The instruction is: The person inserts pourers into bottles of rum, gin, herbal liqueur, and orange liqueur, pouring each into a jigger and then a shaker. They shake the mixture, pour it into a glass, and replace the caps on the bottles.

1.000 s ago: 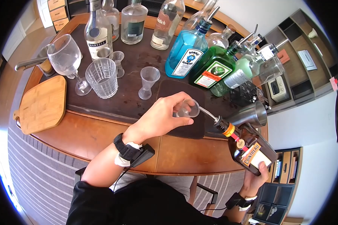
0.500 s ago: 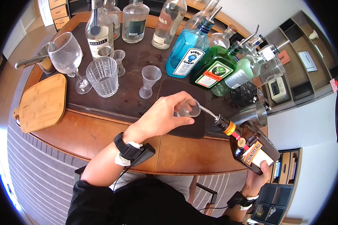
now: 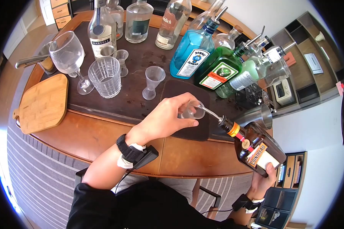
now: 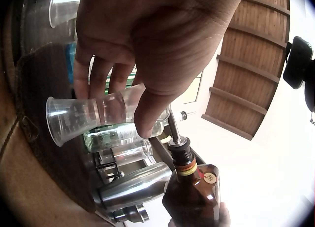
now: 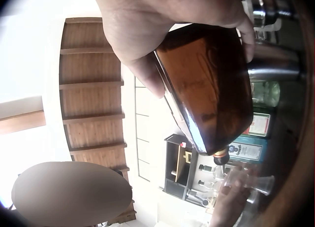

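On the near side of the green rectangular glass Jägermeister bottle [image 3: 219, 70], the left hand [image 3: 165, 117] pinches a clear plastic hourglass-shaped measuring cup [image 3: 189, 112]; the right hand [image 3: 261, 182] grips the square brown glass Cointreau bottle [image 3: 252, 139], its metal spout [image 3: 213, 113] at the cup's mouth.

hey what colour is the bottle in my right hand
The bottle is amber brown; the right wrist view shows it best.

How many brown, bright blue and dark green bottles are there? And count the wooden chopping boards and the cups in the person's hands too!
Brown bottles: 1, held in the right hand
Bright blue bottles: 1
Dark green bottles: 1
Wooden chopping boards: 1
Cups in hand: 1, see-through, in the left hand
Total: 5
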Tool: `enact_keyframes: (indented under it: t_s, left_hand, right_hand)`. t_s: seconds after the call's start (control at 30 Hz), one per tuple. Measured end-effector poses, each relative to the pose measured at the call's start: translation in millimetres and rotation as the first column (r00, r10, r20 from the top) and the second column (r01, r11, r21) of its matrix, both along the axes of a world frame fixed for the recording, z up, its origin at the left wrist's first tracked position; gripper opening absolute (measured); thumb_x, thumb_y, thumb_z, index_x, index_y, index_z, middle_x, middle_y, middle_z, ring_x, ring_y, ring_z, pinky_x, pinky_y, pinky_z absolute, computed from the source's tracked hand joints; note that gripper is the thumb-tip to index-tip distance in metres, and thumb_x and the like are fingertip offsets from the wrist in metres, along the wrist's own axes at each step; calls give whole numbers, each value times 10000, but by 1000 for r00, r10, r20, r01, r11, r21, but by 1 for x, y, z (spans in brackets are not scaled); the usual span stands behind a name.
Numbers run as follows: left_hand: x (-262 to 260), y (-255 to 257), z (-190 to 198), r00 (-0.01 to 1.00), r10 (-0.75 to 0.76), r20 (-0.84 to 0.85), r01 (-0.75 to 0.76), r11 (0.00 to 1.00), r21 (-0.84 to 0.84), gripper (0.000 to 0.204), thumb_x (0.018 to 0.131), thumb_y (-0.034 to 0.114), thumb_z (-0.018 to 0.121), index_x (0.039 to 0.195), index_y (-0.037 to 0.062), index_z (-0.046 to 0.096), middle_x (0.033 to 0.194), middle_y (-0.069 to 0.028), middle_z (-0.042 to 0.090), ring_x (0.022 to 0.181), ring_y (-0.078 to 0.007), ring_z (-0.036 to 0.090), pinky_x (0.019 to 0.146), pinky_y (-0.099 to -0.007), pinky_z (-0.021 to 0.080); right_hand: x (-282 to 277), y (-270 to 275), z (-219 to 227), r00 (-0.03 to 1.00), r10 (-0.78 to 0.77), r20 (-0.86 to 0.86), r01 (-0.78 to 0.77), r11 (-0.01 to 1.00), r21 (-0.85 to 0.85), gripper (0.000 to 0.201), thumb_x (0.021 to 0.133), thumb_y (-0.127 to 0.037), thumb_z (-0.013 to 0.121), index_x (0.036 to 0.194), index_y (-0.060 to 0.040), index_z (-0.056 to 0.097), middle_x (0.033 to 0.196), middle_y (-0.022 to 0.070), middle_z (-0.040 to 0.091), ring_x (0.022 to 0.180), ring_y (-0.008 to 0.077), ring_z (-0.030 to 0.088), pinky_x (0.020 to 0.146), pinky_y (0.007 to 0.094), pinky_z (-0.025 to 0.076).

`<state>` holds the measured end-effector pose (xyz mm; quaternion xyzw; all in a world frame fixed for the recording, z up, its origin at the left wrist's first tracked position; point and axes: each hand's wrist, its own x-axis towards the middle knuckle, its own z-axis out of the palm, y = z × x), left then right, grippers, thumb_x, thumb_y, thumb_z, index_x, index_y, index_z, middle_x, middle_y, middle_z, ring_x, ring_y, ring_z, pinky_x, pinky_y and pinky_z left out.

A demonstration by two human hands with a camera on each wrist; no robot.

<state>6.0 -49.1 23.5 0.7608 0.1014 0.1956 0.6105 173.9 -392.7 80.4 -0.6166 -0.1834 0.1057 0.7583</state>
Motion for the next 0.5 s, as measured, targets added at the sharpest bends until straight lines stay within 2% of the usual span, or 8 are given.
enact_keyframes:
  t_s: [0.1,0.37,0.5]
  left_hand:
    - [3,-1,-11,994,36,105,-39,999,30,482,818,130,849,1235,50,622,1022,-96,728,823,-203,607,795,-368,532]
    - [3,-1,-10,995,49,88,-52,998,35,472,813,138,853,1221,61,629,903,-78,653,802,-211,579,789,-379,523]
    - [3,-2,-11,995,51,81,-54,998,28,454,812,140,852,1206,72,637,823,-67,585,775,-205,566,770,-379,519]
  right_hand:
    - [1,-1,0,1000,1,-3,-1,1000,-3,795,788,-263,783,1443,54,464,1367,194,607,1255,327,613,1105,434,460]
    - [6,-4,-10,997,34,-76,-30,998,56,803,801,-297,787,1460,33,471,1406,177,595,1288,330,596,1121,459,453]
    - [6,-5,-20,990,94,-100,-83,991,108,790,860,-331,766,1493,13,443,1443,165,569,1334,322,558,1157,483,421]
